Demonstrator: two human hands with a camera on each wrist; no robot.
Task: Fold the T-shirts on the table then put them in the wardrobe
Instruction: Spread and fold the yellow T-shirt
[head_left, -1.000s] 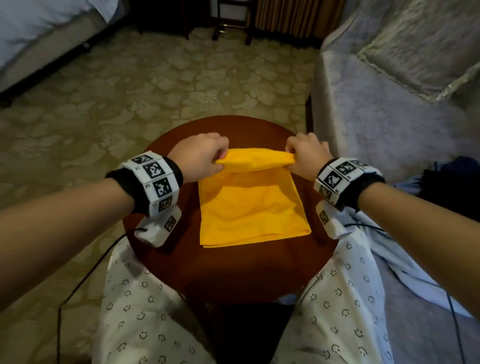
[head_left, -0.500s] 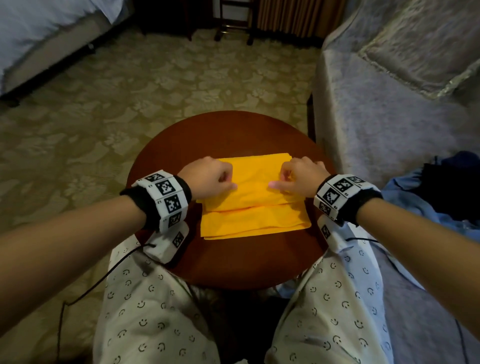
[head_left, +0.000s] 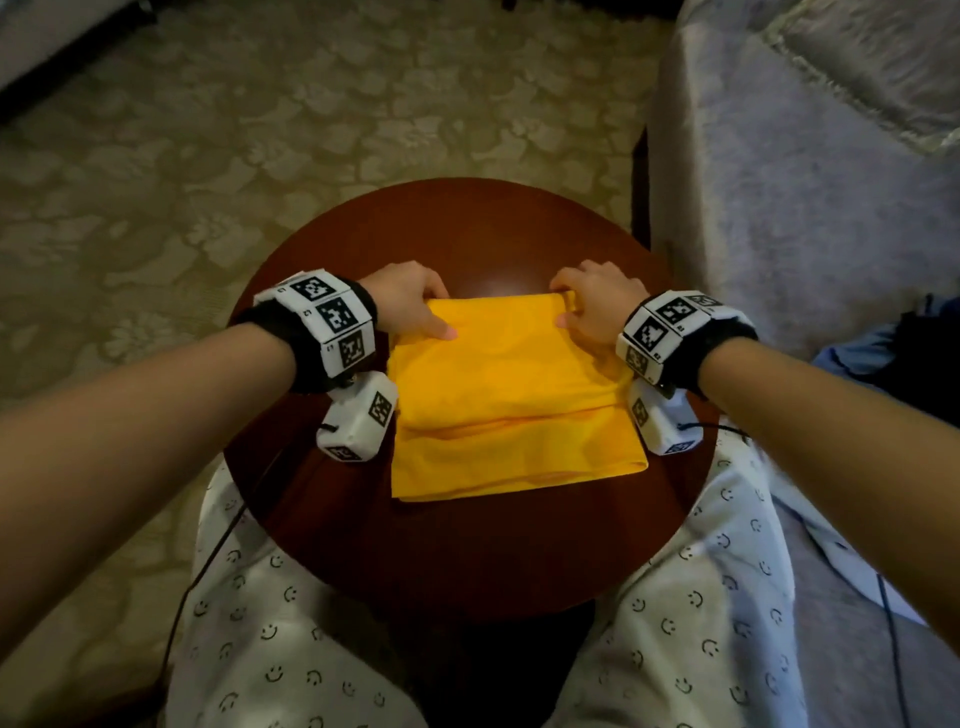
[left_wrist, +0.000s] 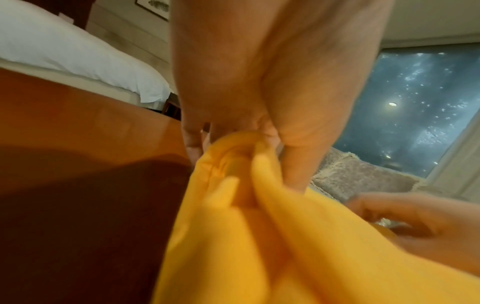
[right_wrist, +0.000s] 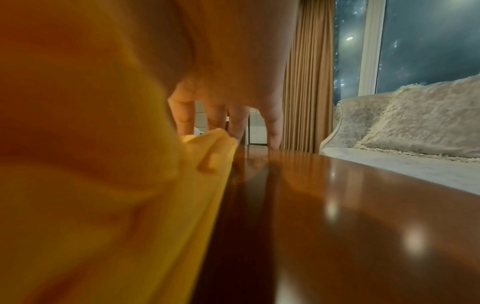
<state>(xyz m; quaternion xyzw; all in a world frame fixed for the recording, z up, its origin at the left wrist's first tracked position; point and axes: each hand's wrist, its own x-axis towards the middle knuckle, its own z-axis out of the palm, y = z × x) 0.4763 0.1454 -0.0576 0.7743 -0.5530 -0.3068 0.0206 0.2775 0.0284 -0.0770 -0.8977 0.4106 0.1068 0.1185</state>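
A yellow T-shirt (head_left: 509, 405) lies folded in layers on the round dark wooden table (head_left: 467, 551). My left hand (head_left: 410, 306) is at its far left corner, thumb on top and fingers curled behind the far fold. The left wrist view shows that hand (left_wrist: 246, 139) pinching bunched yellow T-shirt (left_wrist: 259, 236). My right hand (head_left: 592, 306) holds the far right corner the same way. In the right wrist view its fingers (right_wrist: 272, 127) reach down to the table behind the T-shirt (right_wrist: 103, 185).
A grey sofa (head_left: 805, 182) with a cushion stands close on the right. Dark and blue clothes (head_left: 893, 353) lie on it. Patterned carpet (head_left: 260, 130) lies beyond the table. My knees flank the table's near edge. A bed (left_wrist: 64, 57) stands to the left.
Both hands brought the far edge of the T-shirt toward me and laid it down over the near part. They have since moved back to the new far fold.
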